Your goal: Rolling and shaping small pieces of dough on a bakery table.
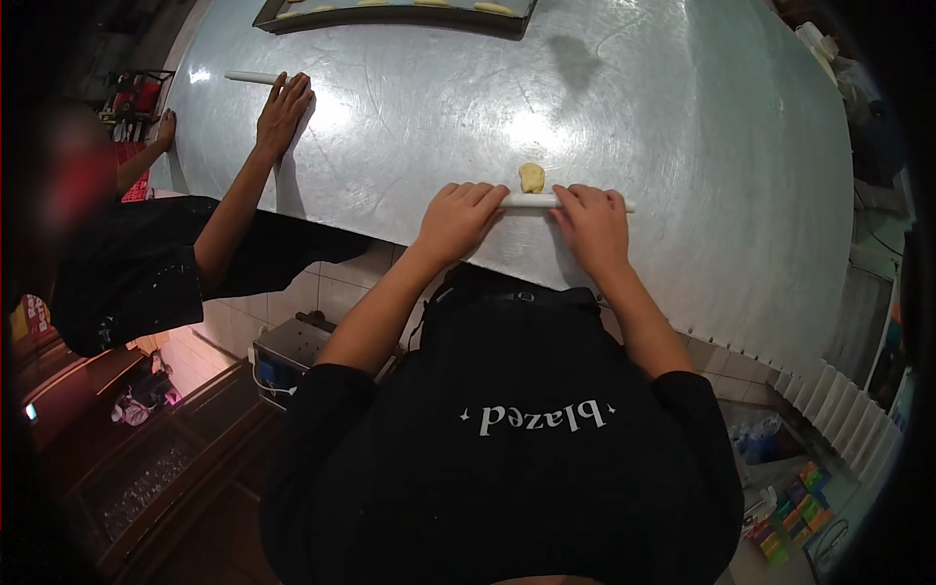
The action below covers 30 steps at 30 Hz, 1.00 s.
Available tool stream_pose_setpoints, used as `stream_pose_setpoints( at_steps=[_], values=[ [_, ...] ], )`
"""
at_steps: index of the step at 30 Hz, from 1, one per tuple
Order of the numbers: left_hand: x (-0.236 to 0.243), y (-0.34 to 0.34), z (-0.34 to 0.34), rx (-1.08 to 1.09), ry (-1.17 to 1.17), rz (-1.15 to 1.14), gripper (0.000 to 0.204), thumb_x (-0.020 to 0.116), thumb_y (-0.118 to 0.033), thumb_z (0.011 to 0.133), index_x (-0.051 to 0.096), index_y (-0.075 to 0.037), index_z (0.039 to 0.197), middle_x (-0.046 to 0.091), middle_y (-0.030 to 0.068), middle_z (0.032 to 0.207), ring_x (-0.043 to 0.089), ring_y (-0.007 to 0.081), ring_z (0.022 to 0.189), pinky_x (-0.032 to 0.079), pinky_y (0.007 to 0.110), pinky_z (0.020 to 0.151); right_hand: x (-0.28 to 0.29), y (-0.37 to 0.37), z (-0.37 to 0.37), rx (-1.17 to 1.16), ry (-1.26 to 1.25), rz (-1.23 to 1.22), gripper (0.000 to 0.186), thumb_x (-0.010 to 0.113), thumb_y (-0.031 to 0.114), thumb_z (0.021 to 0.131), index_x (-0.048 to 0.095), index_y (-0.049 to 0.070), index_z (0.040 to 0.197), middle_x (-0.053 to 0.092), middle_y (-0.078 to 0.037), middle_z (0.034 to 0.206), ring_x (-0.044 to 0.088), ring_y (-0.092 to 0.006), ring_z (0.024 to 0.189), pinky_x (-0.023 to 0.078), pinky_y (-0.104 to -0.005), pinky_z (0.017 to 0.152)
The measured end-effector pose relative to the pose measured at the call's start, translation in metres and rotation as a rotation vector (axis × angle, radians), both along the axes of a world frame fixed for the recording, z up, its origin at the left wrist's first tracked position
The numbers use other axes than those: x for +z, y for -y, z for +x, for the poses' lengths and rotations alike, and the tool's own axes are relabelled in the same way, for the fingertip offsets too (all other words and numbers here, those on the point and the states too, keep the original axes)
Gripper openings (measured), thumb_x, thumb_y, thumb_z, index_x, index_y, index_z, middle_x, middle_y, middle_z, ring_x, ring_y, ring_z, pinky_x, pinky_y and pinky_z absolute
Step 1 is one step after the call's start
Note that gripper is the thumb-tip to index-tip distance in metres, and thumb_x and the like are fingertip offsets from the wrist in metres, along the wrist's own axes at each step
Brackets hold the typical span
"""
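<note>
A white rolling pin [532, 201] lies across the metal tabletop near its front edge. My left hand [466, 216] is closed over its left part, and my right hand [593, 224] grips it toward the right end, whose tip sticks out past the fingers. Between the two hands, just beyond the pin, sits a small flattened piece of pale yellow dough [531, 176]. The dough's near edge is at or very close to the pin; whether they touch I cannot tell.
The shiny metal table [682, 146] spreads out ahead. A dark baking tray [395, 18] with several dough pieces stands at the far edge. On the left, a co-worker's hand [285, 112] rests on a second white rolling pin [248, 76]; their other hand [167, 131] is at the table's edge.
</note>
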<state>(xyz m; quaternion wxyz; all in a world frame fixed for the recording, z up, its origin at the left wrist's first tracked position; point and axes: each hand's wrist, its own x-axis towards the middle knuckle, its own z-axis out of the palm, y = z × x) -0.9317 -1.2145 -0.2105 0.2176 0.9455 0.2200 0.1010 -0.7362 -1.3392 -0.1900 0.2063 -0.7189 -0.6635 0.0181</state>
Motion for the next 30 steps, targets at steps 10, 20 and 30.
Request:
stream_pose_setpoints(
  at_steps=[10,20,30],
  values=[
    [-0.027,-0.071,0.055,0.262,-0.152,0.202,0.060,0.043,-0.044,0.096,0.036,-0.011,0.145,0.031,0.0169,0.152,0.022,0.0341,0.144,0.008,0.058,0.114,-0.047,-0.107,0.043,-0.309,0.121,-0.184,0.076,0.036,0.058,0.095,0.030,0.003,0.147,0.026,-0.018,0.155,0.021,-0.0316,0.144,0.009,-0.0559,0.115],
    [-0.019,-0.023,0.033,0.229,-0.075,0.212,0.079,0.049,-0.061,0.087,0.039,-0.007,0.144,0.027,0.0233,0.152,0.021,0.0397,0.143,0.010,0.063,0.111,-0.038,-0.051,0.015,-0.306,0.245,-0.068,0.063,0.049,0.051,0.090,0.044,0.017,0.142,0.035,-0.019,0.149,0.029,-0.0338,0.140,0.010,-0.0624,0.111],
    [-0.011,0.023,-0.012,0.039,-0.048,-0.023,0.099,0.064,-0.056,0.081,0.022,0.005,0.147,0.016,0.0290,0.154,0.012,0.0449,0.144,0.010,0.060,0.114,-0.039,-0.003,0.035,-0.334,0.060,-0.046,0.030,0.058,0.018,0.090,0.066,0.023,0.119,0.060,-0.006,0.112,0.055,-0.0243,0.103,0.034,-0.0431,0.094]
  ],
)
